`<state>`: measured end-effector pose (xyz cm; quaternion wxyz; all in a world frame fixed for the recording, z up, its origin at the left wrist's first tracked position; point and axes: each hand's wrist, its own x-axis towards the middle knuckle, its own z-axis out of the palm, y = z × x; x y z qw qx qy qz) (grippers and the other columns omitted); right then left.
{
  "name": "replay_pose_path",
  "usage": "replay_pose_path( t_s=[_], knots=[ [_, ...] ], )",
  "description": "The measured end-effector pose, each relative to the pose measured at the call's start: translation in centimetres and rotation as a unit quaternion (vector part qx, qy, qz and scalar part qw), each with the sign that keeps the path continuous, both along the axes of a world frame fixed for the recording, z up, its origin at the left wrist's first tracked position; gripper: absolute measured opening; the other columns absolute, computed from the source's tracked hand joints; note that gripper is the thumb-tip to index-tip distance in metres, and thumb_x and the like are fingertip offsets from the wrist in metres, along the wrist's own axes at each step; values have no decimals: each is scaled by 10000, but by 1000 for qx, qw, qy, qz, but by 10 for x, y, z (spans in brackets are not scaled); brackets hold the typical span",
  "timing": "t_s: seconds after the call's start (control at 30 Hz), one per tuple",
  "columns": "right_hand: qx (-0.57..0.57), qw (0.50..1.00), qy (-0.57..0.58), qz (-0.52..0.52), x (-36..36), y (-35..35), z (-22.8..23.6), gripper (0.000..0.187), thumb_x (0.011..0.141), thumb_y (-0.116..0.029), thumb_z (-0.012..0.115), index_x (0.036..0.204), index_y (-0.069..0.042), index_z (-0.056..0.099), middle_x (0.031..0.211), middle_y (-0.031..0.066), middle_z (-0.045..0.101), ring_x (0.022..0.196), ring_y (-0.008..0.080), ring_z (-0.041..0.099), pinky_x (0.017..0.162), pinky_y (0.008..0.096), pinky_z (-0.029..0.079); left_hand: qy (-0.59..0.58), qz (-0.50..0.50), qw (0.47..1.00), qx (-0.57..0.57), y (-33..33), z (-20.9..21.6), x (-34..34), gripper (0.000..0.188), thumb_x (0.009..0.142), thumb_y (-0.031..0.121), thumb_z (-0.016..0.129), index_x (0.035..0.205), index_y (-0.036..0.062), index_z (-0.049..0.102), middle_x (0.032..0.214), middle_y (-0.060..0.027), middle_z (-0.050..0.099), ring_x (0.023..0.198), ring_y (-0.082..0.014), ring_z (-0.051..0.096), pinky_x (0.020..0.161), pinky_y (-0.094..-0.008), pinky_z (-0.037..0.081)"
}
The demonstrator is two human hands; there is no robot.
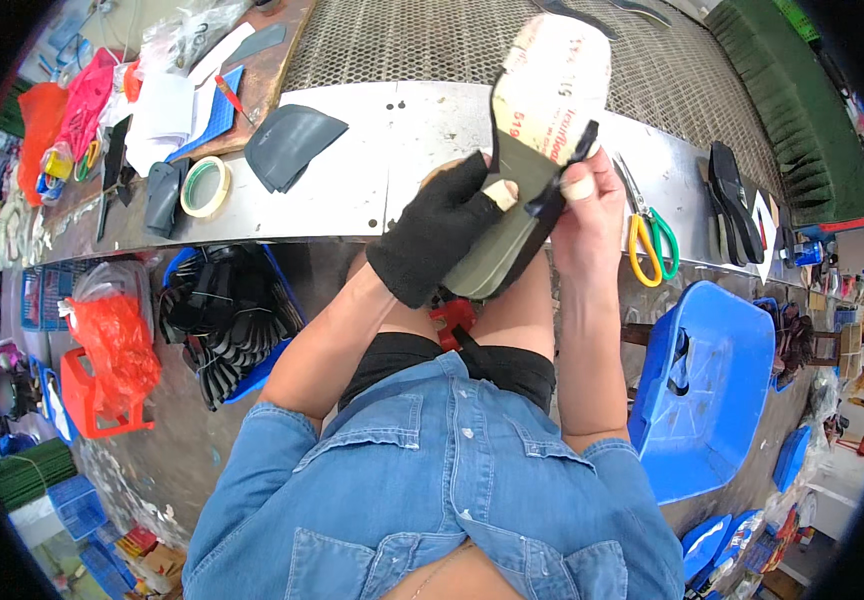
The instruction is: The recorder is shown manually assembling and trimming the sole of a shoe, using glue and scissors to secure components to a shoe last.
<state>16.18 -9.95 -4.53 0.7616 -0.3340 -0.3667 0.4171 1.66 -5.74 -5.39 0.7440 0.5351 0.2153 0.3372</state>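
Note:
Above the bench's near edge I hold a shoe insole, cream with red print at its far end and olive-grey toward me. Black upper material shows along its edges. My left hand, in a black fingerless glove, is closed round the insole's left side, its thumb lying on the face. At the right edge my right hand, bare, pinches a black strap between thumb and fingers. What lies behind the insole is hidden.
On the metal-topped bench lie dark upper pieces, a tape roll and scissors with orange and green handles. Beyond is a mesh surface. A blue bin stands right; a blue crate of black parts sits left.

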Motion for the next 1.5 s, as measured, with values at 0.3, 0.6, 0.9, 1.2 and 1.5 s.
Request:
replay_pose_path(
  t_s=[0.3,0.6,0.9,1.2,1.5],
  knots=[
    [23,948,-305,-91,15,-3,31,212,728,-71,745,906,-13,643,865,35,642,766,102,577,701,247,457,67,69,993,72,41,-32,-8,401,892,337,566,1185,65,543,920,-96,618,854,-167,604,723,-291,506],
    [165,612,-749,-190,10,-29,44,312,611,-90,674,922,-113,660,945,83,630,1001,324,537,883,430,414,43,-52,988,-138,35,21,-33,458,829,288,652,1173,4,543,1051,-136,618,874,-173,610,796,-301,505],
    [-151,988,7,31,11,-17,-29,211,923,-261,564,887,-59,613,677,-37,555,551,3,454,471,172,338,60,104,987,105,26,17,-6,373,775,147,679,1070,-36,543,961,-156,632,858,-197,619,742,-307,501],
    [-190,974,-106,64,16,-8,-9,321,896,-286,605,651,-87,545,548,-87,440,491,-4,360,441,181,266,99,80,974,189,17,24,-4,354,770,108,665,1066,-35,535,926,-143,635,840,-186,614,732,-303,493],
    [-116,955,-273,-13,-1,-22,0,137,840,-108,649,853,-51,525,709,-52,474,633,17,398,544,193,323,45,96,982,156,26,12,-3,328,813,110,639,1086,-17,509,920,-117,630,819,-149,603,707,-288,496]
  ],
)
